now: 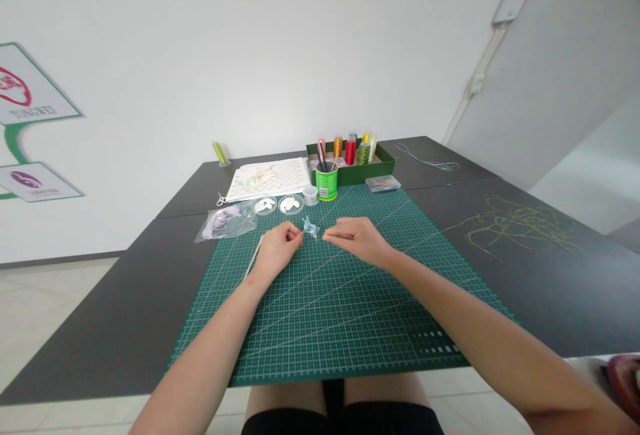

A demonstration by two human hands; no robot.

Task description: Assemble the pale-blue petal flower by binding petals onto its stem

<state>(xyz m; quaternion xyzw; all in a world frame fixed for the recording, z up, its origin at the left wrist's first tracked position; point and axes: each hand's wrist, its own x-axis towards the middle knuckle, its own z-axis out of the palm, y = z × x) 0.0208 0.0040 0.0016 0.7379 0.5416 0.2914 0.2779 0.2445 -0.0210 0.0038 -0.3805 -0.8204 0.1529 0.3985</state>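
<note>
A small pale blue flower-like piece [311, 228] is pinched by a thin green stem between the thumb and fingers of my left hand [281, 245]. Just right of it, my right hand [357, 238] is closed in a pinch, its fingertips a short gap from the blue petals. Whatever lies in that pinch is too small to make out. Both hands are over the green cutting mat [345, 315]. Beside my left wrist lies a thin white strip [254, 256].
Beyond my hands stand a green can [327, 185] of tools, two dishes of white pieces [291, 205], a plastic bag [227, 221] and white sheets [273, 178]. A green box [383, 169] holds thread spools. Tangled yellow-green thread [515, 228] lies right, near a clear flat case [383, 183].
</note>
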